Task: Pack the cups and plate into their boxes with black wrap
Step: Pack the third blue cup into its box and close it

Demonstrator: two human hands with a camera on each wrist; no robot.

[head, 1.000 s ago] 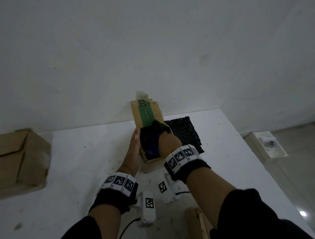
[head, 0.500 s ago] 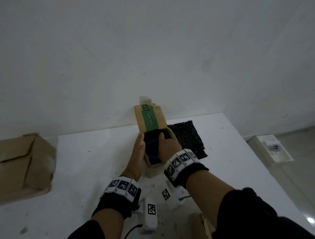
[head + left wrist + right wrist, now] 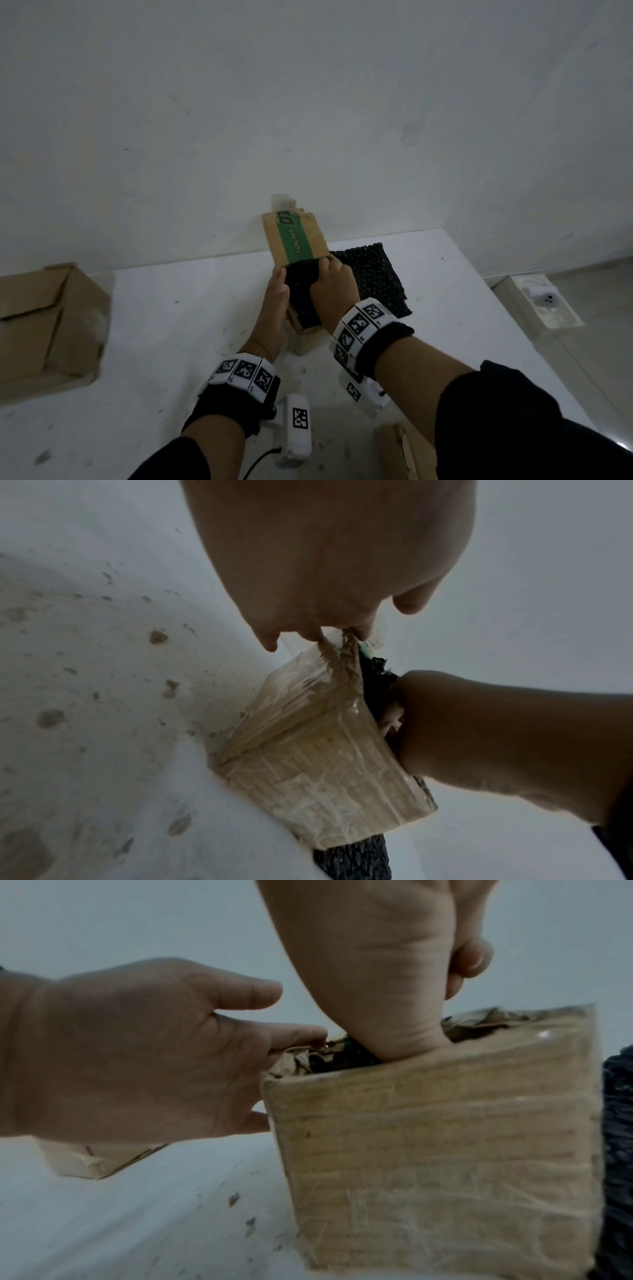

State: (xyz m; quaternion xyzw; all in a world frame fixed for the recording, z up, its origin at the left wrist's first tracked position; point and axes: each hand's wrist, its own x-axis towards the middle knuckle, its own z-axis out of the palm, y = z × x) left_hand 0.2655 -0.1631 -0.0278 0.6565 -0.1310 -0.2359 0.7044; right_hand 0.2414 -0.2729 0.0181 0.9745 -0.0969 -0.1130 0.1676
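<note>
A small cardboard box (image 3: 310,330) stands at the back of the white table (image 3: 154,325), its green-banded lid (image 3: 294,240) tipped up against the wall. Inside it sits a dark blue cup (image 3: 303,303) lined with black wrap (image 3: 301,274). My left hand (image 3: 274,298) lies flat with straight fingers against the box's left side (image 3: 308,750). My right hand (image 3: 334,291) is on top, fingers curled over the wrap, thumb pushed down inside the box (image 3: 438,1137). Most of the cup is hidden by my hands.
A loose sheet of black wrap (image 3: 373,284) lies just right of the box. A larger cardboard box (image 3: 44,325) sits at the far left, and cardboard (image 3: 400,448) pokes up at the near edge. The table's right edge drops to a floor with a white block (image 3: 541,301).
My right hand has pushed the wrap and cup deeper into the box, fingers now reaching its far edge. My left hand has stayed against the box's side.
</note>
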